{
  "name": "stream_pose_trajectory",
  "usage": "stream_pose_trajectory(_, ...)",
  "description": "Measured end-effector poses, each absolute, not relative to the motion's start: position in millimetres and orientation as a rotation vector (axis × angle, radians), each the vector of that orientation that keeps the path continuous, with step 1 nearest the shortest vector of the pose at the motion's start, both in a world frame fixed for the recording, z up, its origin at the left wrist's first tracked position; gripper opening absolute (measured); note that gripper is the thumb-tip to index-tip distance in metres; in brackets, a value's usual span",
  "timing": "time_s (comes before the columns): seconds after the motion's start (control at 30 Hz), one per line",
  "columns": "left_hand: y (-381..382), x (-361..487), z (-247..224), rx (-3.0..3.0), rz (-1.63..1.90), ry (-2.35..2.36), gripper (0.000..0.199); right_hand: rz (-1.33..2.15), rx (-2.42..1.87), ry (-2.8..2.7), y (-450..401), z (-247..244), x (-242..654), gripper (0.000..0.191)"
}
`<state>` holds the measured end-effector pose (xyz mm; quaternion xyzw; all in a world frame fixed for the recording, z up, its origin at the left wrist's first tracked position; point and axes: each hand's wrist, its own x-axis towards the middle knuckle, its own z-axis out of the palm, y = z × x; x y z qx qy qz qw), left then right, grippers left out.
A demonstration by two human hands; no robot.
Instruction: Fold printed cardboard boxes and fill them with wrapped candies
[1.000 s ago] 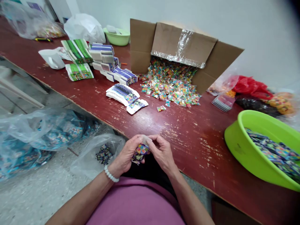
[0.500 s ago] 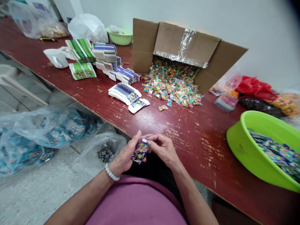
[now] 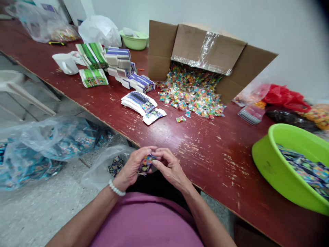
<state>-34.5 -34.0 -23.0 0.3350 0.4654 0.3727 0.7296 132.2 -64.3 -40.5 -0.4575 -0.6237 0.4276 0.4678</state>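
A small purple box (image 3: 145, 164) printed with colourful figures is held above my lap, at the table's front edge. My left hand (image 3: 131, 168) is closed round its left side, with the thumb along the top. My right hand (image 3: 171, 168) has its fingers and thumb curled at the box's upper right end, hiding that end. Farther up the table lie a stack of flat purple-and-white cartons (image 3: 138, 102) and a single flat carton (image 3: 154, 116). One small wrapped candy packet (image 3: 181, 119) rests to the right of them.
Candy packets (image 3: 197, 103) spill from a cardboard box (image 3: 208, 48) at the back. A green basin (image 3: 267, 164) of purple packs stands at right. Bundled green cartons (image 3: 94, 78) and a white mug (image 3: 65, 63) are at left. Plastic bags (image 3: 100, 171) sit below the table's left edge.
The white flap at the box's top end no longer shows. Both hands have shifted slightly left, and the fingers now cover more of the box's upper end. The camera view has turned slightly left.
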Motion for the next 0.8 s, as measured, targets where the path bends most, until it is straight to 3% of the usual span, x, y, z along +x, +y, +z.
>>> stream_pose_trajectory(0.13, -21, -97, -43, 1.143, 0.873, 1.453, 0.055, 1.021, -1.306, -1.385, -43, -50, 143, 0.024)
stream_pose_trajectory(0.27, -1, -134, -52, 1.758, 0.7, 1.849, 0.06, 1.044, -1.424, -1.228, -25, -61, 161, 0.025)
stream_pose_trajectory(0.47, 64, -54, -34, 2.352, 0.657, 1.849, 0.06, 0.707, -1.474, -1.409, -26, -72, 160, 0.016)
stream_pose_trajectory(0.57, 104, -13, -32, 2.374, 0.493, 1.977, 0.07, 0.653, -1.471, -1.423, -30, -72, 158, 0.015)
stream_pose_trajectory(0.8, 131, -2, -42, 2.336, 0.386, 1.974, 0.059, 0.653, -1.448, -1.412, -28, -71, 160, 0.014)
